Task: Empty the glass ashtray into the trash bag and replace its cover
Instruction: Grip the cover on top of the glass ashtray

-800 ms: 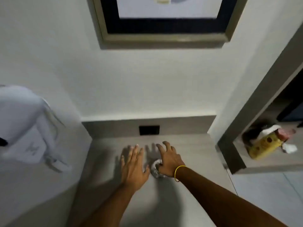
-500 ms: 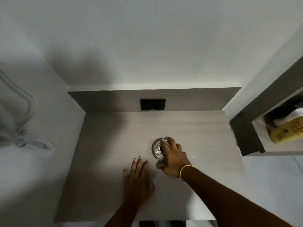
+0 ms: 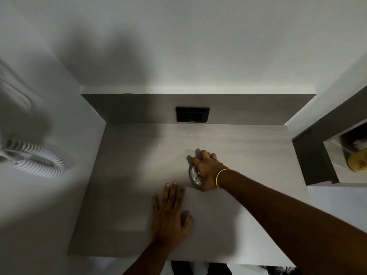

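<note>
A round glass ashtray (image 3: 193, 175) sits on the grey wooden tabletop (image 3: 248, 147), near its middle. My right hand (image 3: 206, 171), with a yellow band at the wrist, lies over the ashtray with fingers curled around its rim, hiding most of it. My left hand (image 3: 170, 213) rests flat on the tabletop, fingers spread, just left of and nearer than the ashtray, holding nothing. No cover or trash bag is visible.
A black wall socket (image 3: 192, 114) sits in the table's back panel. A coiled white cord (image 3: 37, 161) hangs on the left wall. To the right, a recessed shelf (image 3: 337, 175) holds a yellow packet (image 3: 357, 162). Dark items lie below the table's front edge.
The view has tilted down and nearer to the table. My right hand has closed over the ashtray; my left hand has drawn back toward me and stays flat.
</note>
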A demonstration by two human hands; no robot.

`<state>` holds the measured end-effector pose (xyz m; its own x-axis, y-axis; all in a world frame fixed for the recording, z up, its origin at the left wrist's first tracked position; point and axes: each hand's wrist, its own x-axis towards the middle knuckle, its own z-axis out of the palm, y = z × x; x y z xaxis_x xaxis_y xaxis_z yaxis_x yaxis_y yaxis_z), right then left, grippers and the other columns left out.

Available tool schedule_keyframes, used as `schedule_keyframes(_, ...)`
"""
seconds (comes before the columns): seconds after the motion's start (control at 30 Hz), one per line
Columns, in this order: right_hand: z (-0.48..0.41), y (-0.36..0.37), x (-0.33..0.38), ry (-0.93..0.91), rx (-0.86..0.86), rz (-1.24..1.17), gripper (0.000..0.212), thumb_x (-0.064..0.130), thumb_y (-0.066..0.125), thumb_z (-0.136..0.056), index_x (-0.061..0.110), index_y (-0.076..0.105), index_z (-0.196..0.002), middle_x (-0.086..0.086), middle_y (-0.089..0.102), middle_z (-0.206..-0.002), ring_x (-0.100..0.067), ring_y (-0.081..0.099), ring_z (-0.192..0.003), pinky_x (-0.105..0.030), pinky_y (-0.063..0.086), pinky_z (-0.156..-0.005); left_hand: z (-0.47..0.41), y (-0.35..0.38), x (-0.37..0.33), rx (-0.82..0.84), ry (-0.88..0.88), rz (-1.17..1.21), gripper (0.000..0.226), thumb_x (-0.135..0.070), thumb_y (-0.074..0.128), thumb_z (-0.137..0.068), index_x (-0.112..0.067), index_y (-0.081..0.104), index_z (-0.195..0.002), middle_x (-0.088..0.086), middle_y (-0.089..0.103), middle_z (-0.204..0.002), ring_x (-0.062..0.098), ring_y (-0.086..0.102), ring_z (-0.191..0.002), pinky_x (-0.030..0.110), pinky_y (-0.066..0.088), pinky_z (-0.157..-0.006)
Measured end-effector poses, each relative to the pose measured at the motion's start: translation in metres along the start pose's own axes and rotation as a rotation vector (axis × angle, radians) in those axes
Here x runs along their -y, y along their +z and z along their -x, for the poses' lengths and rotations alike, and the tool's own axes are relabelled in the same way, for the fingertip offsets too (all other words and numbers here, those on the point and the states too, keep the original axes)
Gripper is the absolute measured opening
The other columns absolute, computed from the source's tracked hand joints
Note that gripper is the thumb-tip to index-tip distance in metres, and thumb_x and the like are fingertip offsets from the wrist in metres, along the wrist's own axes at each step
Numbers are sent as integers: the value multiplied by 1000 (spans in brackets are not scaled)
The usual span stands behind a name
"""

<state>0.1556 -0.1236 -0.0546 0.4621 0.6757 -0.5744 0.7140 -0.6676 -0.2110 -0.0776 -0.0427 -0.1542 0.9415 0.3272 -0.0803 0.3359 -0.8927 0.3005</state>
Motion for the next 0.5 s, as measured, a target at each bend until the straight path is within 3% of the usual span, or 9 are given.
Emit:
schedule_keyframes(0.37,6,4,-1,-66,-73,-4,109,35,84,-69,29,24,-160,-16,17,-151,-48,34,-135,-56,58,-95,1,3,0,-46,13,8,89,-52,63,-85,-22,41,-166,9,26,-180,32,20,-167,72,24,-126)
schedule_keyframes(0.5,6,-3,0,-119,-56,53,114,35,87,-68,24,24,-162,-22,20,-155,-49,40,-133,-47,51,-105,1,4,1,-41,5,2,89,-52,62,-86,-22,39,-168,7,24,-181,32,18,-168,72,23,-127)
